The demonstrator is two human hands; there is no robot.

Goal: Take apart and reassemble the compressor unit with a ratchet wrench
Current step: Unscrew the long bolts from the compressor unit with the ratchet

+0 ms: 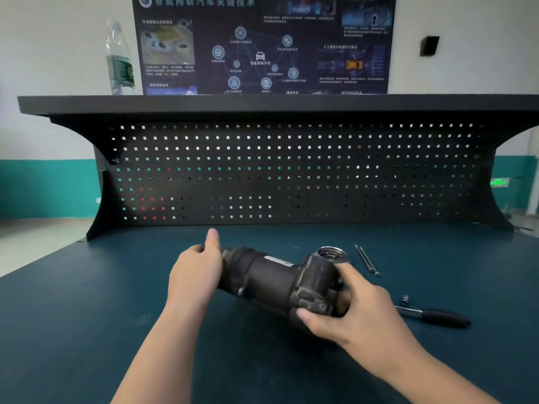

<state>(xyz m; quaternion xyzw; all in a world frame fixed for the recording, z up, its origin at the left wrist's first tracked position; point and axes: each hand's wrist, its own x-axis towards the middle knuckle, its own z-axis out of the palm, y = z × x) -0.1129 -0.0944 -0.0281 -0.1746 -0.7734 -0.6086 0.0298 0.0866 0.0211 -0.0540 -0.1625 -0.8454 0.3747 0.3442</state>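
Right hand: fingers curled around the right end of the dark cylindrical metal compressor unit, lying at frame centre on the teal bench mat. Left hand: flat against its left end. Black-handled ratchet wrench: lower right. Two long thin bolts: beyond.

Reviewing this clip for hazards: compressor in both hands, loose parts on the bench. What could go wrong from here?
1. The two long bolts and the small spring lie loose right of the compressor; swinging it could knock them away.
2. The left hand only rests on one end, while the right hand grips the other; the unit may slip.
3. The ratchet wrench lies by the right forearm, easily bumped.
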